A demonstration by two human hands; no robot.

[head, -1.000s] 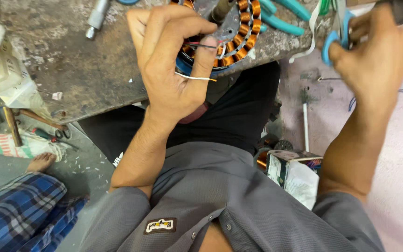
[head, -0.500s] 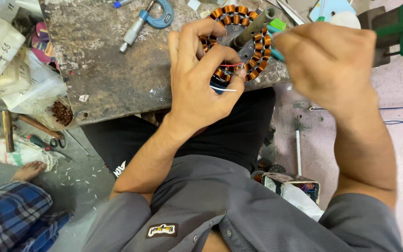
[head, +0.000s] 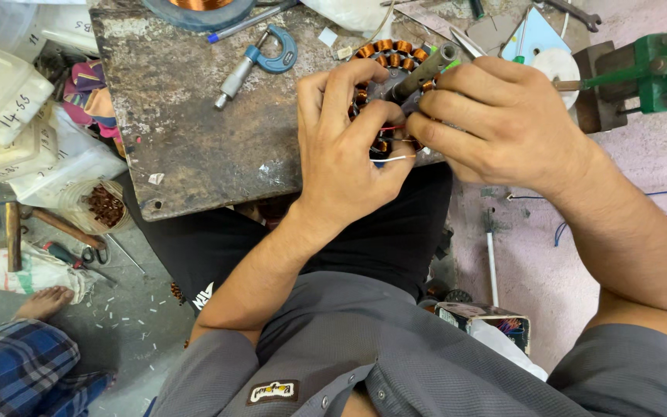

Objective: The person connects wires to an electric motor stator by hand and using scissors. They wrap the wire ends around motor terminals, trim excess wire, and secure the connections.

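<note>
The round metal stator with wound wire coils shows bright copper-orange coils on a dark grey core. A thin red wire and a thin white wire cross it. The worn metal tabletop is dark grey with brown rust patches and pale scratches. The micrometer with a C-shaped frame is blue with a silver barrel. The heavy metal vise is green. The person's shirt is plain grey, and the trousers are black. The checked cloth on another person's leg has a blue, white and dark pattern. The concrete floor looks pale pink.
</note>
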